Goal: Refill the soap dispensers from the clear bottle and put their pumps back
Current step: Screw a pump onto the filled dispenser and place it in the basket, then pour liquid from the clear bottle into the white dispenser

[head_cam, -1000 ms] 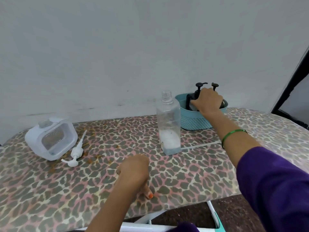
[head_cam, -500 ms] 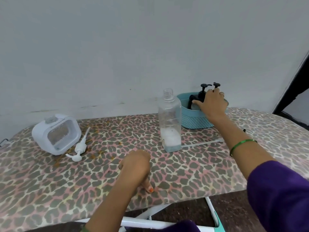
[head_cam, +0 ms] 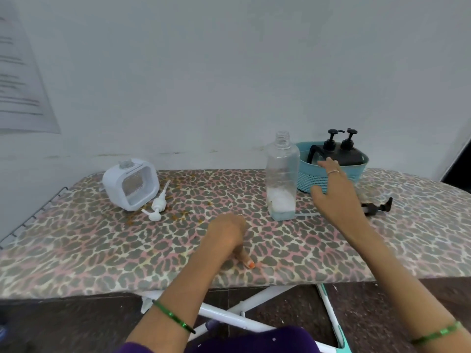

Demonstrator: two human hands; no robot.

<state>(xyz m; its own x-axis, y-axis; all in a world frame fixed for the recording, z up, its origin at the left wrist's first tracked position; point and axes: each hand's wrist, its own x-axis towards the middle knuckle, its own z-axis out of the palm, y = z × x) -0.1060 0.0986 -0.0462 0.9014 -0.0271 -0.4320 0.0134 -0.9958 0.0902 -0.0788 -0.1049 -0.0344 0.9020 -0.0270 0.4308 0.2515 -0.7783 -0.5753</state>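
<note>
The clear bottle [head_cam: 282, 174] stands uncapped in the middle of the leopard-print board [head_cam: 76, 250], with a little soap at its bottom. Two black dispensers [head_cam: 340, 152] with their pumps on sit in a teal basket [head_cam: 328, 175] at the back right. A white square dispenser [head_cam: 130, 183] stands at the left, and its white pump [head_cam: 158, 203] lies beside it. A black pump [head_cam: 377, 207] lies on the board to the right. My right hand [head_cam: 334, 192] hovers open in front of the basket, holding nothing. My left hand [head_cam: 226, 234] rests curled on the board.
A grey wall runs right behind the board, with a paper sheet [head_cam: 20, 80] pinned at the left. White legs [head_cam: 234, 314] and a dark floor show below the front edge. Orange stains [head_cam: 178, 215] mark the cloth near the white pump.
My right hand has let go of the dispensers in the basket and drawn back toward me with its fingers spread. The view has pulled back and tilted up. My left hand stays put.
</note>
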